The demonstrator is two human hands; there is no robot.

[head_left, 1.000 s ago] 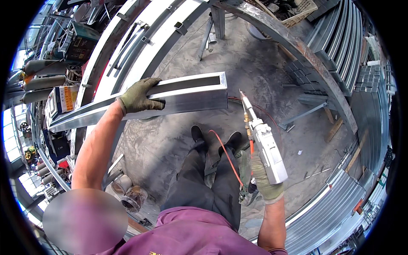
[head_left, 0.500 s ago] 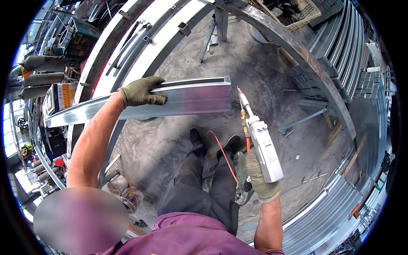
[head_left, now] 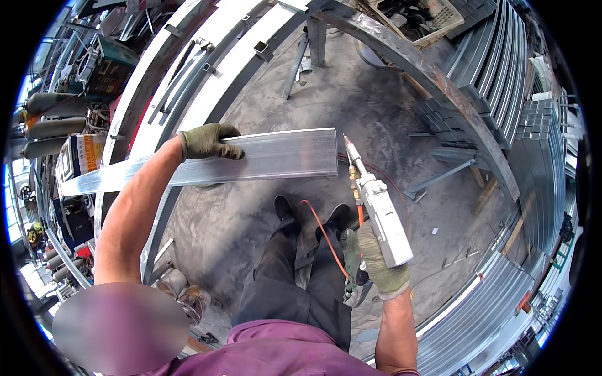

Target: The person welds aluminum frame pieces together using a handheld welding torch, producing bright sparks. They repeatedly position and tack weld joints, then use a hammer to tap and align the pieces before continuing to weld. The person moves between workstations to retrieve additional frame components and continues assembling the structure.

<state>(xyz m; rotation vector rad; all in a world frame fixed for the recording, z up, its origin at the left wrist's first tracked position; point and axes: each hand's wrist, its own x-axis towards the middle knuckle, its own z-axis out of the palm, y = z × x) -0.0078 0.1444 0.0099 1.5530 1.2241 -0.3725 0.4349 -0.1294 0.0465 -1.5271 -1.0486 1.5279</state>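
My left hand (head_left: 210, 143), in a green work glove, is closed over the upper edge of a long silvery metal channel (head_left: 282, 153). The channel's smooth broad side faces up toward me, and its squared end is at the right. In my right hand (head_left: 381, 260), also gloved, is a white pneumatic tool (head_left: 385, 216) with a slim pointed nose. Brass fittings (head_left: 354, 178) and an orange air hose (head_left: 332, 244) run alongside it. The tool's tip is close to the channel's right end, with a small gap between them.
A curved steel frame (head_left: 433, 78) arches beyond the channel. At the right are stacks of metal profiles (head_left: 533, 169) and, at the lower right, more long sheets (head_left: 476, 319). A crate of dark parts (head_left: 433, 25) stands at the far side. Gas cylinders (head_left: 59, 128) lie at the left.
The channel has rolled in my left hand, so its open slot no longer shows and its broad side faces up. Its right end sits slightly lower in view. The tool is still in my right hand.
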